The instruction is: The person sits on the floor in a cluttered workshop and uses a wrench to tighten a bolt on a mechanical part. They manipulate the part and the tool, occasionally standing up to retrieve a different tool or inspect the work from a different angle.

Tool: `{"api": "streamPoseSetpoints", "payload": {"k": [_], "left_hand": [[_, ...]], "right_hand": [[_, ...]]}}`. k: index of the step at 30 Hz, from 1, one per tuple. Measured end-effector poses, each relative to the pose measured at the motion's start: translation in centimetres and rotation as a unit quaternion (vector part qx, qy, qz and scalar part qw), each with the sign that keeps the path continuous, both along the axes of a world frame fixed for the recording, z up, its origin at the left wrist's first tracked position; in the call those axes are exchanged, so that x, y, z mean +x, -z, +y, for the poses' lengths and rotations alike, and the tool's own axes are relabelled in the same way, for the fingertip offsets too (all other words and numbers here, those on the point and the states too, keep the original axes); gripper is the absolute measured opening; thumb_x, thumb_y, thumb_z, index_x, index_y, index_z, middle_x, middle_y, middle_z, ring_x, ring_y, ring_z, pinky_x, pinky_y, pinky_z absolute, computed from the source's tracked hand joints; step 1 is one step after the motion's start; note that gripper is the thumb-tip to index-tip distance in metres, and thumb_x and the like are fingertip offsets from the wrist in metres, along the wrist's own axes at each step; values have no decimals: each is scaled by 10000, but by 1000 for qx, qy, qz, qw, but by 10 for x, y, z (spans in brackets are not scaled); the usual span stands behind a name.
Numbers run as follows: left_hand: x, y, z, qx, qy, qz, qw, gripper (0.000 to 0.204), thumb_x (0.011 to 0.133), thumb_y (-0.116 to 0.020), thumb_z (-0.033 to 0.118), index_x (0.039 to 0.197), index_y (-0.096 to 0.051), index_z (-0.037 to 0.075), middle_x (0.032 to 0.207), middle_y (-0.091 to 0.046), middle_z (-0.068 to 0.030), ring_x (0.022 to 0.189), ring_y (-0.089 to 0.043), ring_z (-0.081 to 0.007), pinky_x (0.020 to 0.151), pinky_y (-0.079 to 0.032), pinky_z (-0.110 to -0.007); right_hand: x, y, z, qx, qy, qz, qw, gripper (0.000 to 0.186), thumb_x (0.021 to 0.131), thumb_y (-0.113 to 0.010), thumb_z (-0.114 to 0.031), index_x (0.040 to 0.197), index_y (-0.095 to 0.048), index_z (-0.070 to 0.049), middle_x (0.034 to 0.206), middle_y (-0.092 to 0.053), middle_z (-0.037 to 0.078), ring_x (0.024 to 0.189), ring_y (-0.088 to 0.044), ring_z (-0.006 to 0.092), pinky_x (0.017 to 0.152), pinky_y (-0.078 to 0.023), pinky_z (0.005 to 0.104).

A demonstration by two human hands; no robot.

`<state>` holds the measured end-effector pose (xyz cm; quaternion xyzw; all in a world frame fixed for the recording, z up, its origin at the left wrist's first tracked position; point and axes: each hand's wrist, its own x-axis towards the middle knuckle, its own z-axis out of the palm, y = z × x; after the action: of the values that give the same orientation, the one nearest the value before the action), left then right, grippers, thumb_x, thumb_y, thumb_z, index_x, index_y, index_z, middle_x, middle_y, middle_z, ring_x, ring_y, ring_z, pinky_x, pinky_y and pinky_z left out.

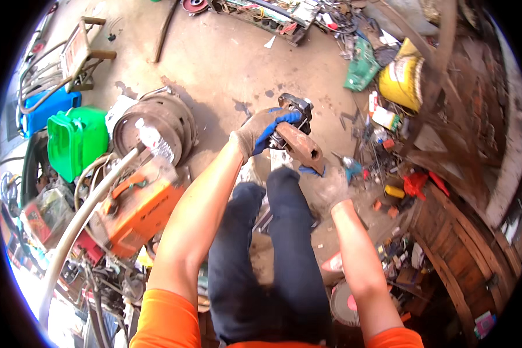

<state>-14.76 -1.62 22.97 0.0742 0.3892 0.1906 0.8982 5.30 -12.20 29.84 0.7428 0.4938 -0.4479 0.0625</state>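
Observation:
My left hand (pixel 265 129), in a grey-brown work glove with blue on the fingers, is closed round a rusty metal part. This part has a dark, blocky end (pixel 299 104) above the hand and a reddish-brown, box-shaped arm (pixel 300 145) with a hole near its tip, slanting down to the right. I hold it in front of my knees. My right hand (pixel 329 187) is smeared by motion, below and right of the part; its fingers cannot be made out. A patch of blue shows just under the part's tip.
Left of me stand a rusty wheel rim (pixel 151 130), an orange machine (pixel 142 211), a green container (pixel 78 142) and a blue container (pixel 52 110). A yellow bucket (pixel 401 81), scattered tools and scrap lie to the right, beside a wooden crate (pixel 464 255). A round fan-like thing (pixel 343 304) is near my right forearm.

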Motion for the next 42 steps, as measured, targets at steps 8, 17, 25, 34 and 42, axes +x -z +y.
{"api": "streamPoseSetpoints", "payload": {"k": [8, 17, 25, 34, 42], "left_hand": [[14, 206, 47, 272, 175, 21, 946, 372, 931, -725, 316, 1205, -661, 73, 1042, -701, -52, 996, -673, -153, 888, -562, -314], [43, 315, 77, 141, 272, 23, 952, 407, 929, -716, 405, 1182, -671, 89, 1032, -668, 2, 914, -605, -79, 776, -530, -265], [35, 354, 79, 157, 252, 73, 952, 465, 936, -719, 393, 1239, -662, 45, 1106, -680, -41, 974, -620, -108, 835, -541, -285], [17, 353, 85, 291, 380, 260, 838, 535, 896, -691, 488, 1249, -714, 87, 1084, -722, -73, 940, -637, -169, 808, -527, -320], [17, 337, 85, 351, 418, 308, 779, 550, 901, -661, 534, 1222, -721, 91, 1107, -739, -114, 954, -655, -221, 897, -500, -363]], "right_hand": [[11, 211, 7, -7, 82, 39, 996, 504, 825, -725, -296, 1272, -647, -77, 1178, -691, 228, 1118, -643, 409, 946, -513, 475], [27, 323, 7, -14, 51, 5, 999, 568, 889, -691, -436, 1324, -605, -81, 1132, -692, 271, 1073, -657, 436, 912, -518, 504], [18, 350, 10, 16, 31, -14, 999, 570, 937, -634, -437, 1328, -571, -27, 1117, -686, 292, 1052, -656, 458, 909, -509, 530], [6, 370, 15, -1, -37, -51, 998, 597, 946, -608, -470, 1330, -574, -14, 1065, -695, 298, 1038, -658, 464, 905, -509, 529], [5, 378, 9, 27, -51, -60, 997, 677, 917, -642, -466, 1411, -524, -19, 1228, -645, 291, 1120, -641, 442, 959, -505, 498]]}}
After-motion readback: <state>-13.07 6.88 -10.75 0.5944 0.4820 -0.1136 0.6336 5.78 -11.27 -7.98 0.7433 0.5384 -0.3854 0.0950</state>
